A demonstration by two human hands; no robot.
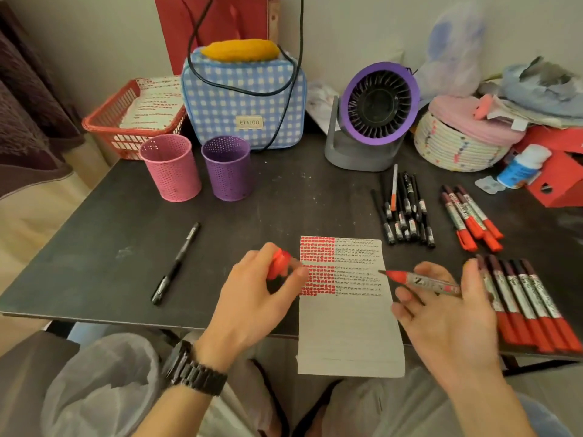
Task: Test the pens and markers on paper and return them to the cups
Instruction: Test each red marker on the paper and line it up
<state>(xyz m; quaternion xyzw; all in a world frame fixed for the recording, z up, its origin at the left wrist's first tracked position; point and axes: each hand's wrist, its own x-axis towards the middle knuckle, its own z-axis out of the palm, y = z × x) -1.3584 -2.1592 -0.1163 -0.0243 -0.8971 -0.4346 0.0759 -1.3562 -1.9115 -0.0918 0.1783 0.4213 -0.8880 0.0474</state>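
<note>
My left hand (262, 288) pinches the red cap (279, 263) at the left edge of the paper (347, 326). My right hand (451, 310) holds the uncapped red marker (422, 280), tip pointing left over the sheet, whose lower part overhangs the near edge of the tabletop (284, 200). Bare tabletop runs from my hands back to the pink cup (172, 168) and purple cup (227, 168). A row of red markers (530, 304) crowds the near right edge.

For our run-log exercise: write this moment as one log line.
left hand holds red cap | right hand holds uncapped red marker, tip over edge of paper | pink cup, purple cup: upright
</note>
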